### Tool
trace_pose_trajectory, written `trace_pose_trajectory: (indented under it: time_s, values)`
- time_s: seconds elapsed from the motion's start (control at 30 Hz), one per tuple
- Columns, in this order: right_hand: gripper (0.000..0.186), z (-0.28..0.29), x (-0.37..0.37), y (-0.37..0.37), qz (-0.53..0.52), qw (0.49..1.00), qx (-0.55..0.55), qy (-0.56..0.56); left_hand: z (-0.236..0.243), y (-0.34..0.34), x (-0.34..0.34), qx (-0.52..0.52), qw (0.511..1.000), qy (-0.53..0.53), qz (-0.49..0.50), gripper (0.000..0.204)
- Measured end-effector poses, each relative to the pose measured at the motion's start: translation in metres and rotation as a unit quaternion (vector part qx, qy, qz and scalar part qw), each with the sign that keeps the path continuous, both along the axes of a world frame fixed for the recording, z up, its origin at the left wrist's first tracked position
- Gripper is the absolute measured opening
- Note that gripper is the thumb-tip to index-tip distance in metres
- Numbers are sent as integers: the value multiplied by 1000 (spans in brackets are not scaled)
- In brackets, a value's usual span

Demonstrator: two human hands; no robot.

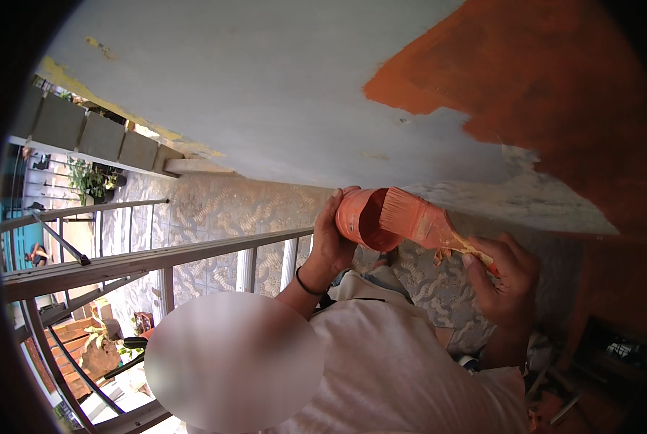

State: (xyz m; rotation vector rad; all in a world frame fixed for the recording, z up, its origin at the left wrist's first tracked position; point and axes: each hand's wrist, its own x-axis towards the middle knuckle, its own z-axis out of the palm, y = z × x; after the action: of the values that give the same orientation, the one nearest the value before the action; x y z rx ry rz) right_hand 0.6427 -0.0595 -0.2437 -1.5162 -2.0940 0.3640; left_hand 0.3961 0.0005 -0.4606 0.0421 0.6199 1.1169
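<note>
My left hand is wrapped round a small orange-stained paint pot, tilted so its mouth faces right. In my right hand is a paintbrush, gripped by its handle. Orange paint coats the bristles, which point left and lie at the pot's rim. How much paint the pot holds is hidden. Beyond both hands stands a wall, pale grey on the left, with an orange painted area spreading over its right side in a ragged edge.
A metal ladder stands to the left, close to my left forearm. Patterned paving lies far below. Grey blocks and potted plants are at the far left. A dark box-shaped object sits at the lower right.
</note>
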Motion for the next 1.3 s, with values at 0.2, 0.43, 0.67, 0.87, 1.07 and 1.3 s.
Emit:
trace_pose_trajectory:
  time_s: [0.2, 0.43, 0.67, 0.87, 1.07, 1.3]
  values:
    - [21, -21, 18, -13, -82, 977, -107, 165, 9, 7, 3, -8, 999, -40, -34, 52]
    - [29, -61, 22, -34, -121, 767, -390, 495, 14, 19, 12, -32, 993, -78, -77, 56]
    - [28, -97, -12, -32, -55, 883, -150, 441, 26, 47, 24, 2, 985, -144, -94, 53]
    - [26, -91, -15, -1, -61, 983, 90, 149, 22, 69, 37, 8, 981, -170, -93, 52]
    - [28, -88, -7, 44, -86, 979, 172, 69, 6, 52, 25, -42, 983, -156, -86, 52]
    - [25, -91, -7, 71, -118, 979, 158, 53, -11, 13, 4, -72, 990, -101, -73, 51]
